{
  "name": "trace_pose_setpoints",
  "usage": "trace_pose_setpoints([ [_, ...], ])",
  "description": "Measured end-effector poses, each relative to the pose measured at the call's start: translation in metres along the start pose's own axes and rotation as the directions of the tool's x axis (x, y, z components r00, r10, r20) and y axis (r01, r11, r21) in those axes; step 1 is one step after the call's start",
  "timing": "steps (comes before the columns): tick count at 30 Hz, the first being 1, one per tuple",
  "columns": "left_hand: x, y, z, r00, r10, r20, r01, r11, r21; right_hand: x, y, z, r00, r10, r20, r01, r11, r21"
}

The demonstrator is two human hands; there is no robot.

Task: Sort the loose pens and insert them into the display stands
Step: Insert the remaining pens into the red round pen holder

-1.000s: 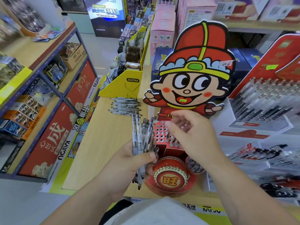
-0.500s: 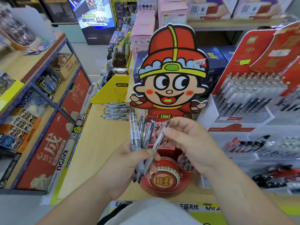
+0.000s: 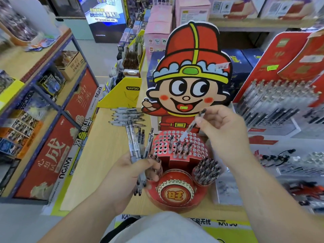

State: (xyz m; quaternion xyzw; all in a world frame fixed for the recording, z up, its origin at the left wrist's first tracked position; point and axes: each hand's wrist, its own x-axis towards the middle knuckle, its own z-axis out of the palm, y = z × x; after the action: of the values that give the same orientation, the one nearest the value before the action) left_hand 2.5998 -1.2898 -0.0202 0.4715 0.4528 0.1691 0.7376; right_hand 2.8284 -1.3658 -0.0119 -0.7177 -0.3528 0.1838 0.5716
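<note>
Fingertips [image 3: 203, 121] of the right hand [image 3: 223, 132] were pinched together on one clear pen [image 3: 190, 127], held at a slant with its pale tip down and just above the hole panel [image 3: 162, 143] of the red display stand [image 3: 177, 161]. The left hand [image 3: 126, 174] had its fingers and thumb curled around a bundle of pens [image 3: 135, 142], held upright at the near-left side of the stand.

Judging by the slant, the pen wanted tipping closer to upright before it went down, so that the tip met one open hole rather than skating across the card. An open hole beside the seated pens [image 3: 182, 149] at the middle of the panel looked the tidy choice. A light, straight push should do, since the panel appeared to be thin cardboard. The bundle was best kept off to the left, clear of the panel. More loose pens [image 3: 127, 116] lay in a row on the wooden table [image 3: 105, 155], farther off to the left.

As for writing, the yellow box [image 3: 122, 97] at the far left of the table read "KAYOU", and the same word ran along the shelf-edge strip [image 3: 65, 170]. The drum [image 3: 176, 193] at the near side of the stand bore the character 旺. A red poster [image 3: 43, 165] on the left showed a large 成. Text on the far screen [image 3: 105, 13] was too blurred to read.
</note>
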Motion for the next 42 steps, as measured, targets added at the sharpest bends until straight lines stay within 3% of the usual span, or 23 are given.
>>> trace_pose_setpoints([
  [11, 0.003, -0.005, -0.006, 1.000, 0.001, -0.001, -0.001, 1.000, -0.006, -0.005, 0.027, 0.021, 0.981, 0.054, 0.184, -0.009, 0.971, -0.241],
  [20, 0.005, -0.005, -0.007, 1.000, 0.001, -0.014, -0.001, 1.000, -0.009, 0.006, 0.025, 0.025, 0.948, 0.137, 0.286, -0.050, 0.955, -0.293],
  [29, 0.004, -0.005, -0.009, 1.000, 0.001, -0.010, -0.001, 1.000, -0.015, 0.004, 0.019, 0.026, 0.937, 0.063, 0.345, 0.075, 0.925, -0.373],
  [42, 0.003, -0.007, -0.007, 1.000, 0.005, 0.003, -0.005, 1.000, -0.011, 0.007, 0.013, 0.029, 0.934, 0.085, 0.347, 0.097, 0.875, -0.475],
])
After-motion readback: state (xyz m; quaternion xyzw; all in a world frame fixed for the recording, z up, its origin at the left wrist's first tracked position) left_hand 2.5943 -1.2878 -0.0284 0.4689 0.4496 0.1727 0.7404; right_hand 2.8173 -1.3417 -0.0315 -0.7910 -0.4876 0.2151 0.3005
